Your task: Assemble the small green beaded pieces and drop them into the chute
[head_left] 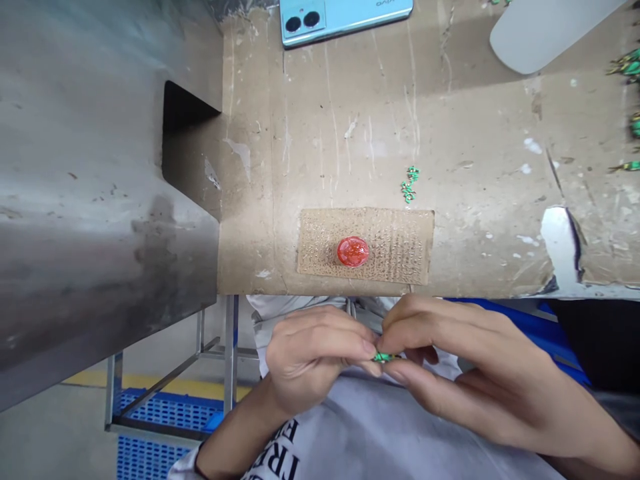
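The person's left hand (313, 357) is pinching a tiny green piece (383, 357) between thumb and fingertips, and the right hand (450, 353) is gripping it from the other side, above the shirt. It looks light, fiddly and easily dropped, best held by its ends. On the cardboard-covered bench (350, 120), a red dome (353, 251) is sitting on a corrugated pad (320, 250), green bits (409, 183) are lying just beyond it, and a phone (345, 17) is showing "vivo" at the far edge.

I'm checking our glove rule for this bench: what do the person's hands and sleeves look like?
The left hand and right hand are both bare, with no gloves. A thin dark band lies at the left wrist, beside a white sleeve. The pale shirt carries black lettering.
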{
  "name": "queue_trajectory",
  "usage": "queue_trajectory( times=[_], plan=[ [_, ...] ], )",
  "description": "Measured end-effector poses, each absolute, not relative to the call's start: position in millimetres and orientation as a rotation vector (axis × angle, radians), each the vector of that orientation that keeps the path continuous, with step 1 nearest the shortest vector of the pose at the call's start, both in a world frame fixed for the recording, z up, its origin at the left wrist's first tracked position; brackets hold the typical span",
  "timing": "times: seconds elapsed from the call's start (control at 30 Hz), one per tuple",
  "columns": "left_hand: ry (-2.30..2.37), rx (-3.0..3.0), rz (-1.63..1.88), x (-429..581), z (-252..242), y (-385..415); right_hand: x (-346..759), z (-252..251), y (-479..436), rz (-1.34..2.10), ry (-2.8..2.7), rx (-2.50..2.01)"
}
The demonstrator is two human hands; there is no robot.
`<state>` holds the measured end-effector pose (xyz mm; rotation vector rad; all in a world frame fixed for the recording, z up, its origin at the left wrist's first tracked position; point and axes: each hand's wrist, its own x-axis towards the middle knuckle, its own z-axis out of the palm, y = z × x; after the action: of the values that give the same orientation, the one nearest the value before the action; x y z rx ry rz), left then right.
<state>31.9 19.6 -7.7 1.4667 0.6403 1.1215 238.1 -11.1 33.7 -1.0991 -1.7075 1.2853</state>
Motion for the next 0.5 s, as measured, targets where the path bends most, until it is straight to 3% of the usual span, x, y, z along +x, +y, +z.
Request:
queue_trajectory(
  times=[0.5],
  plan=[
    [0.739,1.537,0.910,30,11,20,248,18,-32,0.784,-2.019,-1.136]
  ],
)
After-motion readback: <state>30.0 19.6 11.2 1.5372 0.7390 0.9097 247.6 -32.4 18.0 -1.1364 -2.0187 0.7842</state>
